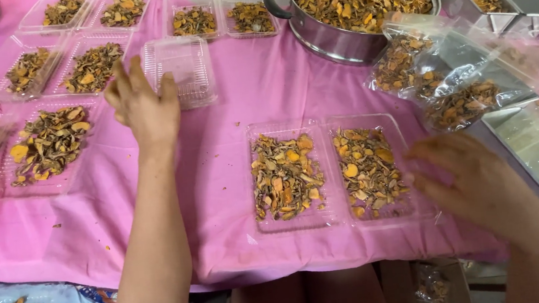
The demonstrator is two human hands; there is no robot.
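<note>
Nearest me, my left forearm runs up from the bottom edge across the pink cloth, and my left hand reaches with fingers spread toward an empty closed clear box; the fingertips look just beside its near corner, gripping nothing. My right hand is blurred, open-palmed, against the right edge of the open clear tray with its two halves full of dried orange-brown slices. Whether those fingers actually pinch the rim I cannot tell.

The risks I see: the tray is flimsy and heaped, so a shove or lift from one side could flex it and spill slices onto the cloth. The loose bags of slices lie close above my right hand, and a careless sweep could drag them. On the left, the empty box is light; a nudge instead of a clean grasp could skid it into the filled trays nearby.
</note>
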